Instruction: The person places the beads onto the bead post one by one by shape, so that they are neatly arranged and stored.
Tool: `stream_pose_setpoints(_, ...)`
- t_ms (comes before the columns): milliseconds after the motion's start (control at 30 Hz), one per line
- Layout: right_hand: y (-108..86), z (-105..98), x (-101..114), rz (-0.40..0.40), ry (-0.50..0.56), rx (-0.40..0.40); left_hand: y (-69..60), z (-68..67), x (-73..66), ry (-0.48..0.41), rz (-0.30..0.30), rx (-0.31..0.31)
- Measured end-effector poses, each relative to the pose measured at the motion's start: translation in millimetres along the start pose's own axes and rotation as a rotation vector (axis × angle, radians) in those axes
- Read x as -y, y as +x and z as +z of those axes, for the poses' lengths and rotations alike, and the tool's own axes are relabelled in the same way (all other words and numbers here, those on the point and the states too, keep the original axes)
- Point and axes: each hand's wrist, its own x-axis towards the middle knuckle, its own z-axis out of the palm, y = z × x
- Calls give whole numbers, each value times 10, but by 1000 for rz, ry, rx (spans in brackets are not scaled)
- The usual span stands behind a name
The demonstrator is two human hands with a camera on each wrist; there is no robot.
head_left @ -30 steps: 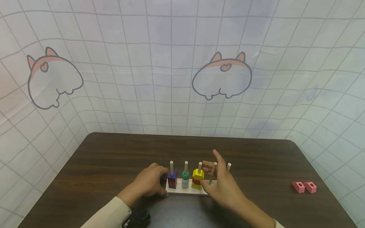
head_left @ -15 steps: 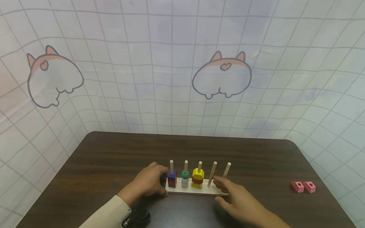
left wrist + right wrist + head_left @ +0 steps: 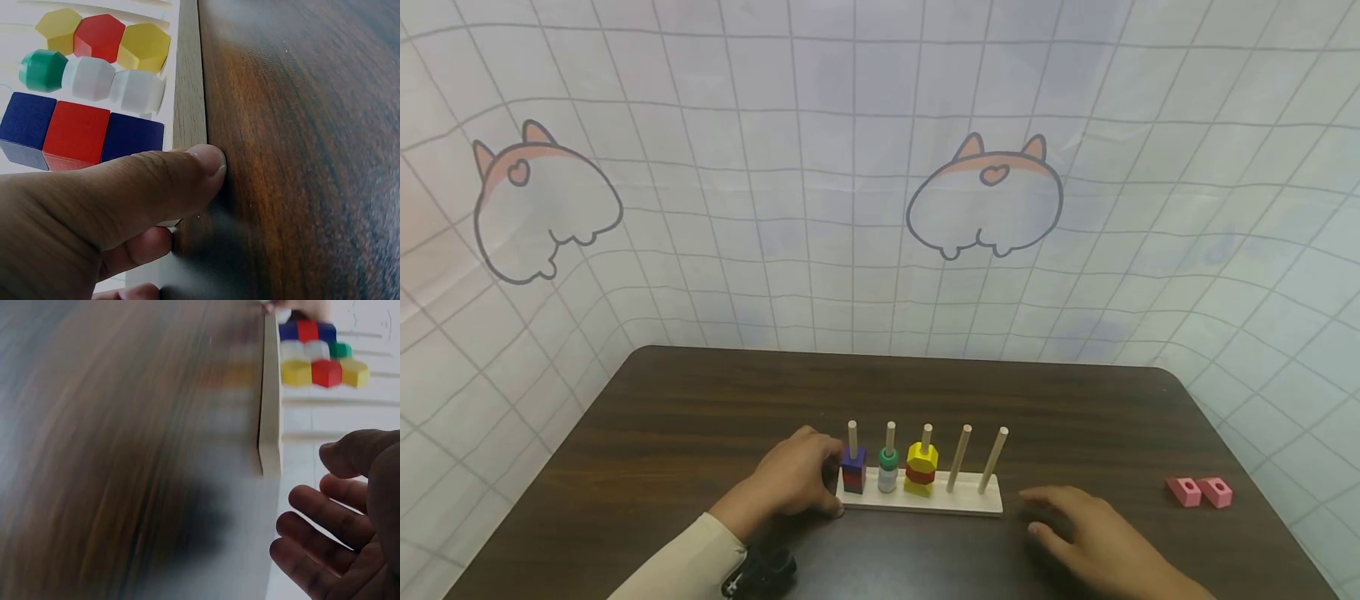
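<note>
A pale wooden peg board [image 3: 958, 502] with several upright pegs stands on the table, and my left hand [image 3: 793, 479] grips its left end. In the left wrist view the thumb [image 3: 169, 181] presses the board's front edge. Blue and red square blocks [image 3: 853, 472] fill the leftmost peg. Beside them is a stack of white and green beads [image 3: 887, 472], then yellow and red hexagonal blocks [image 3: 921, 467]. Two pegs on the right are bare. Past the board's right end hovers my right hand [image 3: 1093, 533], fingers loosely bent, holding nothing.
Two pink blocks [image 3: 1198, 492] with holes lie at the right of the dark wooden table [image 3: 715, 392]. A black device [image 3: 760, 573] is at my left wrist. Behind the table hangs a gridded cloth [image 3: 820, 275].
My right hand has moved from the bare right-hand pegs to the right, off the board, uncovering its right end. My left hand and the stacked blocks stay in place.
</note>
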Motion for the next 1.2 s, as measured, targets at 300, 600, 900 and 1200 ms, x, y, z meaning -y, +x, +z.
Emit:
stream_pose_setpoints(300, -184, -235, -316, 210, -54, -29, 6, 8, 14, 18, 6, 0)
stream_pose_setpoints(600, -350, -501, -667, 334, -27, -29, 7, 11, 14, 15, 0, 3)
stream_pose_setpoints(900, -481, -662, -933, 377, -137, -115, 5, 9, 0, 26, 2, 3)
stream_pose_setpoints(1200, -473, -707, -1095, 390, -129, -35, 7, 11, 2, 29, -1, 4)
